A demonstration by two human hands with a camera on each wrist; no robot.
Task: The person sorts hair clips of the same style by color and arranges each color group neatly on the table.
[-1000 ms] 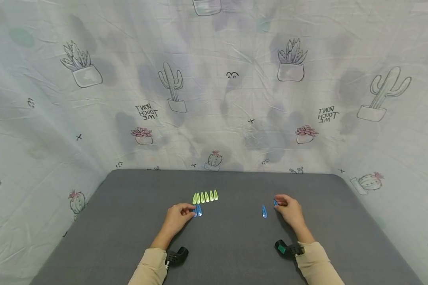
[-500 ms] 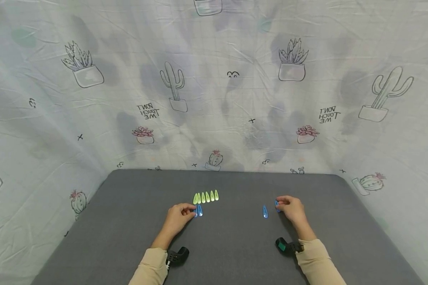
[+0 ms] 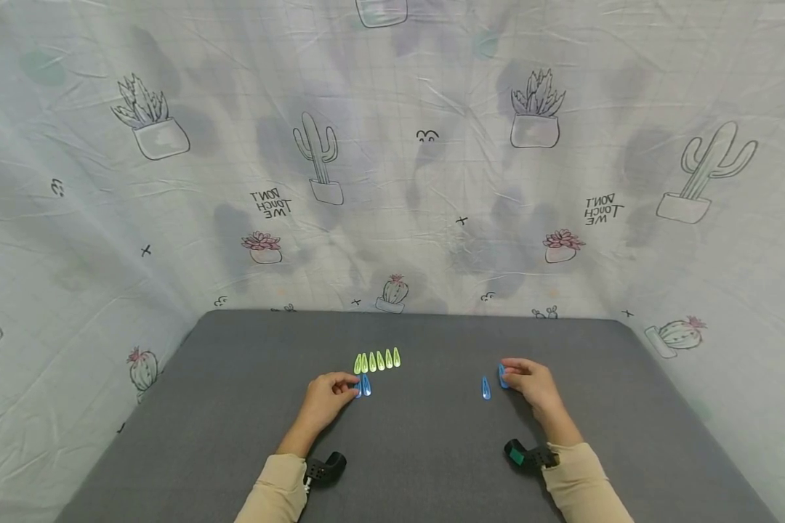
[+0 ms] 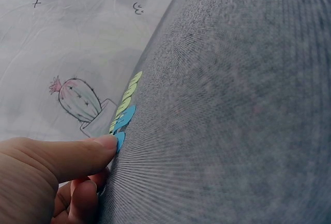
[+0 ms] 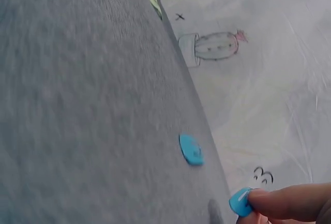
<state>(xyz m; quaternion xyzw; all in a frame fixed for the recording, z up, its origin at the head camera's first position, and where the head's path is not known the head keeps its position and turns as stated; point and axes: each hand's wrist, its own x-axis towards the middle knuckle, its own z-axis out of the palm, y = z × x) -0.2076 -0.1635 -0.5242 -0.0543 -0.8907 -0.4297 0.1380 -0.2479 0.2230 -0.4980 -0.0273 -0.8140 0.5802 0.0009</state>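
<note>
My left hand pinches a blue snap hair clip at its edge; the fingertips hide part of it. Right beside it another blue hair clip lies on the grey table. Just beyond these is a row of several yellow-green hair clips. On the right side, my right hand holds a blue hair clip between thumb and fingertips, seemingly raised above the table. Left of that hand, one more blue hair clip lies on the table.
The grey table reaches back to a white curtain printed with potted cacti, which also hangs at both sides. Dark wrist-worn cameras sit on the left wrist and the right wrist.
My right hand has moved slightly left with its blue hair clip, nearer the one lying on the table, and more of that clip shows. The left hand stays in place.
</note>
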